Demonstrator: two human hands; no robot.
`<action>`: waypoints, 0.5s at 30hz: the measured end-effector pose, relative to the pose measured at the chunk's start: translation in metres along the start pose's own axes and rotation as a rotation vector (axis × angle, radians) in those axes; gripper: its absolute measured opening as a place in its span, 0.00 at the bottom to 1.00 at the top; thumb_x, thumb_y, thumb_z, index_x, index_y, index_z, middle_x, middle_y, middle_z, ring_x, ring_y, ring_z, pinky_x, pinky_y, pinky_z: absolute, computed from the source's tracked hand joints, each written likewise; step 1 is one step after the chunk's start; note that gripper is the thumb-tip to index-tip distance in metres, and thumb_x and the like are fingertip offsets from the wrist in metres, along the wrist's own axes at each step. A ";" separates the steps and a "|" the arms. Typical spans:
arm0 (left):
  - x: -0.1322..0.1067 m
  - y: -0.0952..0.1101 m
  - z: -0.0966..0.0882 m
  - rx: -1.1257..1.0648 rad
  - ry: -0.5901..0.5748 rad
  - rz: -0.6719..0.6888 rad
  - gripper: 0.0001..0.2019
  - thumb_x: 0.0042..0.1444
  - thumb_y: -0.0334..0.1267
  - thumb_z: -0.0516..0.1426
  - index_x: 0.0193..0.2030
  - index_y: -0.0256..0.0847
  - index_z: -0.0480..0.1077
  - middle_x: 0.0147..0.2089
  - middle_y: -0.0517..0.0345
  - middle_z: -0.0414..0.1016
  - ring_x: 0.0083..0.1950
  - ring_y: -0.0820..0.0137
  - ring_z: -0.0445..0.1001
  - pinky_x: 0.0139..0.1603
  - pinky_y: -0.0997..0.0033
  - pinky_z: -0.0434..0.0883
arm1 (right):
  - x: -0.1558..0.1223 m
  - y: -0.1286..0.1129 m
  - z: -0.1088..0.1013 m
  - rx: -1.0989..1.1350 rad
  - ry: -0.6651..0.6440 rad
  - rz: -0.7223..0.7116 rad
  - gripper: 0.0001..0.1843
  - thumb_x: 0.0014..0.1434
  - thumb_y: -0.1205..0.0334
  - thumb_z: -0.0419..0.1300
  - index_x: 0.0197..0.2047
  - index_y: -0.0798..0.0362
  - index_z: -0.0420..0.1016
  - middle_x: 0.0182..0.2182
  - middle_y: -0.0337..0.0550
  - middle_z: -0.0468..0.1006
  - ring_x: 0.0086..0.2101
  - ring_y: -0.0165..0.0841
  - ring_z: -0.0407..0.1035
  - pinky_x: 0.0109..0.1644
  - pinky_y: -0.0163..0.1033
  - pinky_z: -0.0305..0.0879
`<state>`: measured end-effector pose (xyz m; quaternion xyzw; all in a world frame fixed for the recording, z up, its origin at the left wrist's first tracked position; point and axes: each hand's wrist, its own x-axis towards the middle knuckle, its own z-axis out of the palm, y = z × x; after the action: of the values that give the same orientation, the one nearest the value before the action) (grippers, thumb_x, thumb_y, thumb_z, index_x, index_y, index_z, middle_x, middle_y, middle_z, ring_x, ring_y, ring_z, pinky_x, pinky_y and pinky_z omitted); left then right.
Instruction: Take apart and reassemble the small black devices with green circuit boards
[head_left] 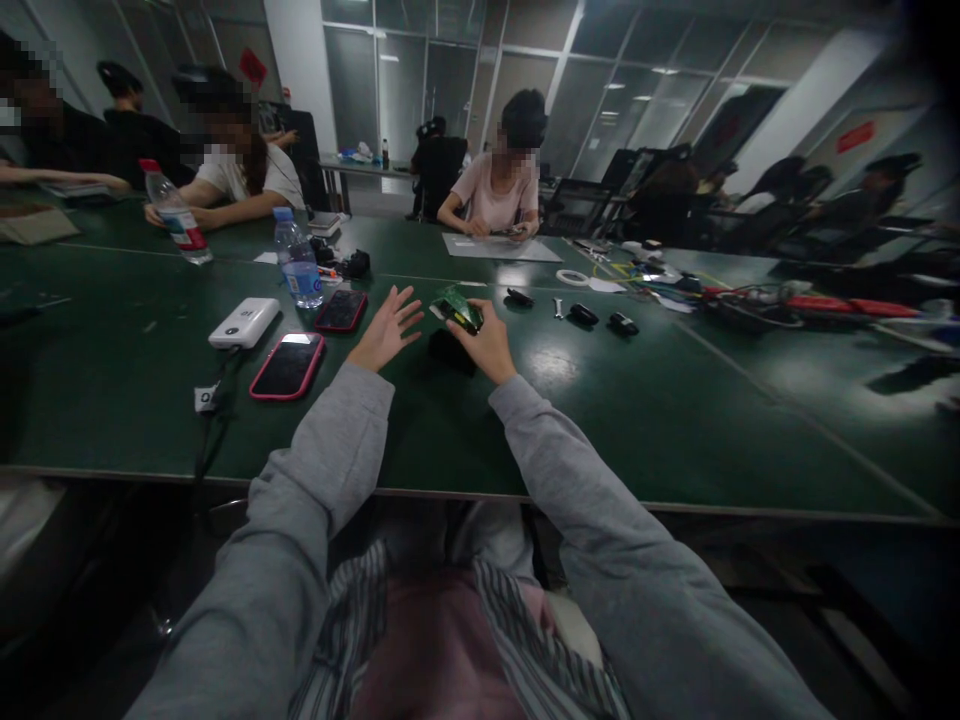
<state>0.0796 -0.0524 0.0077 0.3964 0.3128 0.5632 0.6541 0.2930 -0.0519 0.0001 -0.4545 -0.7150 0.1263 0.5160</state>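
My right hand (489,340) grips a small green object (459,308) with a yellow patch and shiny parts; its exact kind is unclear. Thumb and fingers close on its right side, above the table. To its left, my left hand (387,328) is held up with fingers spread and nothing in it. Beneath the green object a black thing (451,352) sits on the table, partly hidden by my right hand. A phone in a red case (342,311) and another phone in a pink case (288,366) lie left of my left hand.
A white power bank (245,322) with a cable and two water bottles, one blue-capped (298,265) and one red-capped (176,215), are on the left. Right of my hands lie a small wrench (558,308) and black parts (583,315). Several people sit around; cables (660,272) clutter the far right.
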 end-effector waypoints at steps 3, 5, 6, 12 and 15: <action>0.003 -0.003 -0.010 -0.018 0.018 0.033 0.26 0.62 0.60 0.53 0.65 0.59 0.65 0.62 0.55 0.71 0.63 0.59 0.69 0.58 0.58 0.69 | -0.012 0.004 -0.004 -0.099 -0.093 -0.064 0.27 0.56 0.50 0.65 0.56 0.50 0.67 0.51 0.49 0.75 0.52 0.44 0.70 0.59 0.53 0.67; 0.003 -0.003 -0.013 -0.020 0.023 0.038 0.26 0.62 0.59 0.52 0.65 0.58 0.65 0.63 0.56 0.70 0.64 0.60 0.68 0.59 0.58 0.68 | -0.019 0.010 -0.007 -0.136 -0.136 -0.086 0.26 0.57 0.51 0.64 0.57 0.50 0.67 0.53 0.49 0.74 0.53 0.43 0.70 0.59 0.52 0.67; 0.003 -0.004 -0.013 -0.017 0.026 0.036 0.26 0.62 0.59 0.52 0.65 0.58 0.65 0.63 0.57 0.70 0.65 0.60 0.68 0.60 0.58 0.67 | -0.022 0.014 -0.010 -0.149 -0.157 -0.093 0.26 0.58 0.52 0.64 0.58 0.49 0.67 0.53 0.49 0.74 0.53 0.43 0.70 0.59 0.52 0.67; 0.003 -0.007 -0.011 -0.045 0.025 0.006 0.23 0.62 0.57 0.53 0.61 0.56 0.68 0.61 0.56 0.73 0.64 0.60 0.69 0.61 0.58 0.66 | -0.031 0.065 -0.078 -0.269 -0.146 -0.097 0.29 0.58 0.52 0.64 0.60 0.52 0.66 0.55 0.52 0.73 0.53 0.42 0.69 0.59 0.50 0.65; 0.004 -0.010 -0.014 -0.058 0.032 -0.014 0.22 0.62 0.56 0.54 0.61 0.56 0.69 0.59 0.55 0.75 0.62 0.60 0.71 0.60 0.58 0.66 | -0.036 0.117 -0.155 -0.503 -0.005 0.058 0.31 0.58 0.53 0.66 0.60 0.56 0.67 0.53 0.59 0.72 0.52 0.42 0.69 0.57 0.48 0.64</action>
<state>0.0737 -0.0471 -0.0079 0.3661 0.3094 0.5739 0.6640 0.4880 -0.0600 -0.0305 -0.5884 -0.7121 -0.0398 0.3809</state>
